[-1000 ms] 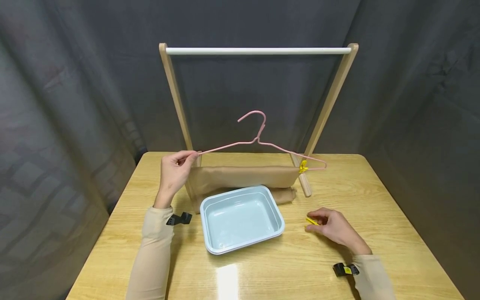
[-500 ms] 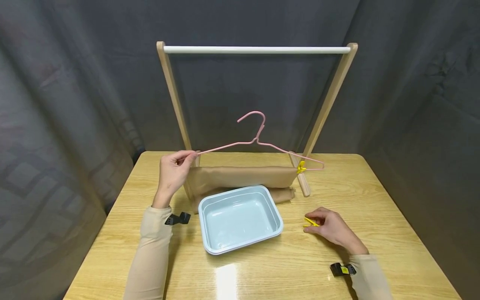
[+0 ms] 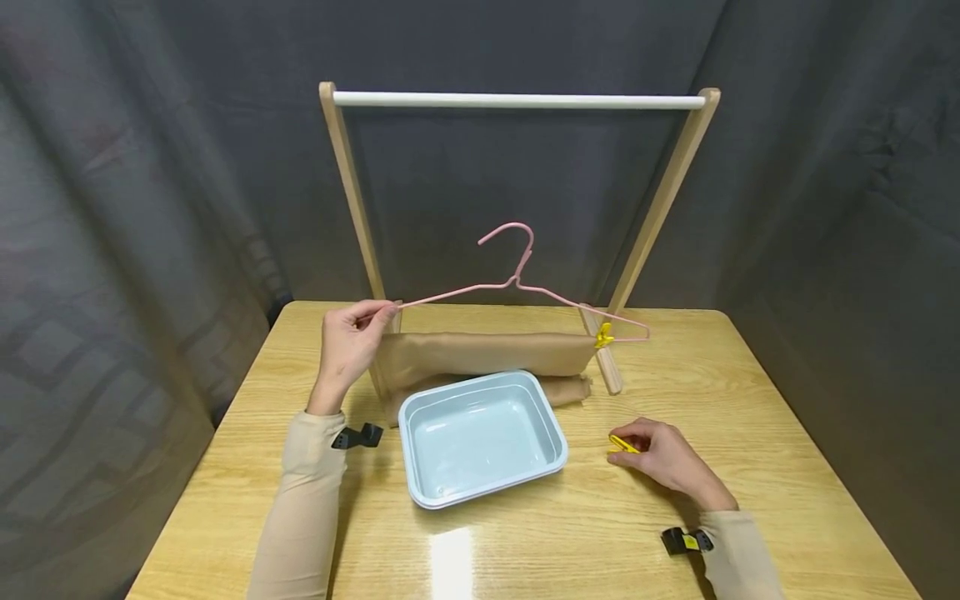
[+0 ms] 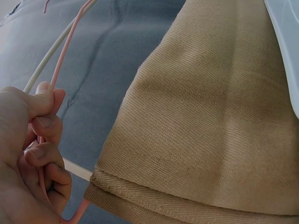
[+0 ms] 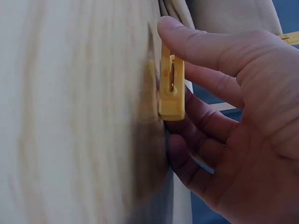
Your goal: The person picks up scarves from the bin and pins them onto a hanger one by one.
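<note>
My left hand grips the left end of a pink wire hanger, its fingers curled round the wire in the left wrist view. Over the hanger's lower bar hangs a folded tan cloth, which drops to the table behind the basin. A yellow clothespin clips the cloth's right edge to the bar. Low over the table at the right, my right hand pinches a second yellow clothespin between thumb and fingers. The cloth's lower part is partly hidden by the basin.
A light blue plastic basin stands on the wooden table between the hands, in front of the cloth. Behind it rises a wooden rack with a white rod. Grey curtains surround the table.
Half a second ago the handles of the clothespin in my right hand showed slightly wider apart. The left hand, hanger and cloth hold nearly the same place.
</note>
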The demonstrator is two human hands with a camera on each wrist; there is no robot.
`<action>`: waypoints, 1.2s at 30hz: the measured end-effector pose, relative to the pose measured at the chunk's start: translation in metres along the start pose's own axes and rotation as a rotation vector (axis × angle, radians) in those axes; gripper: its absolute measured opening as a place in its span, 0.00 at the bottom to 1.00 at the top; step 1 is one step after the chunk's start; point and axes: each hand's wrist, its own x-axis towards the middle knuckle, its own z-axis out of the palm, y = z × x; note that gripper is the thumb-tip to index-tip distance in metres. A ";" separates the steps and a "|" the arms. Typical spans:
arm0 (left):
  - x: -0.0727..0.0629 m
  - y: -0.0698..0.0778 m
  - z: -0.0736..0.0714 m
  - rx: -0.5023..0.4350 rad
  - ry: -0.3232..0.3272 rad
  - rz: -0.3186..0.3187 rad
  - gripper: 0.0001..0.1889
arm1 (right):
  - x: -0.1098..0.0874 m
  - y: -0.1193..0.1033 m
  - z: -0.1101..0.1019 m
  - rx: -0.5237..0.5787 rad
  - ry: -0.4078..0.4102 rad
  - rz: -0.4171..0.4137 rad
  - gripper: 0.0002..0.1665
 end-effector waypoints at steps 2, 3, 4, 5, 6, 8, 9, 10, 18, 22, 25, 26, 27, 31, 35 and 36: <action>0.000 0.000 0.000 0.000 0.004 0.004 0.07 | 0.000 -0.002 -0.002 0.018 -0.012 0.022 0.22; 0.000 0.000 0.000 -0.001 0.006 0.006 0.07 | 0.000 -0.003 -0.003 0.027 -0.018 0.031 0.23; 0.000 0.000 0.000 -0.001 0.007 0.007 0.07 | 0.000 -0.004 -0.003 0.037 -0.024 0.040 0.23; 0.000 0.000 0.000 -0.002 0.007 0.008 0.07 | 0.000 -0.005 -0.004 0.048 -0.030 0.049 0.23; 0.000 0.000 0.000 -0.005 0.006 0.008 0.07 | -0.001 -0.005 -0.005 0.056 -0.035 0.053 0.23; 0.001 -0.001 0.001 -0.007 0.005 0.008 0.06 | -0.001 -0.007 -0.006 0.062 -0.036 0.051 0.23; 0.001 -0.001 0.001 -0.006 0.004 0.007 0.06 | -0.001 -0.007 -0.007 0.065 -0.036 0.045 0.24; 0.001 -0.001 0.001 -0.007 0.003 0.007 0.07 | -0.001 -0.008 -0.007 0.068 -0.033 0.040 0.24; 0.002 -0.002 0.001 -0.011 0.000 0.006 0.07 | 0.003 -0.023 -0.016 0.076 0.002 0.038 0.24; 0.001 -0.001 0.000 -0.005 -0.001 -0.005 0.07 | 0.007 -0.036 -0.021 0.065 0.031 0.014 0.22; 0.000 0.000 0.001 -0.004 -0.001 -0.008 0.07 | 0.009 -0.043 -0.024 0.073 0.065 -0.017 0.22; 0.000 0.000 0.001 -0.006 0.000 -0.007 0.07 | 0.010 -0.045 -0.024 0.077 0.076 -0.023 0.22; 0.000 0.000 0.001 -0.004 0.001 -0.007 0.07 | 0.011 -0.047 -0.024 0.078 0.087 -0.029 0.22; 0.000 0.000 0.001 0.002 0.004 -0.007 0.07 | 0.014 -0.053 -0.023 0.076 0.122 -0.047 0.20; 0.000 0.000 0.000 0.005 0.005 -0.003 0.07 | 0.018 -0.060 -0.022 0.064 0.156 -0.061 0.18; 0.000 0.000 0.000 0.001 0.004 -0.002 0.07 | 0.019 -0.062 -0.022 0.064 0.163 -0.063 0.18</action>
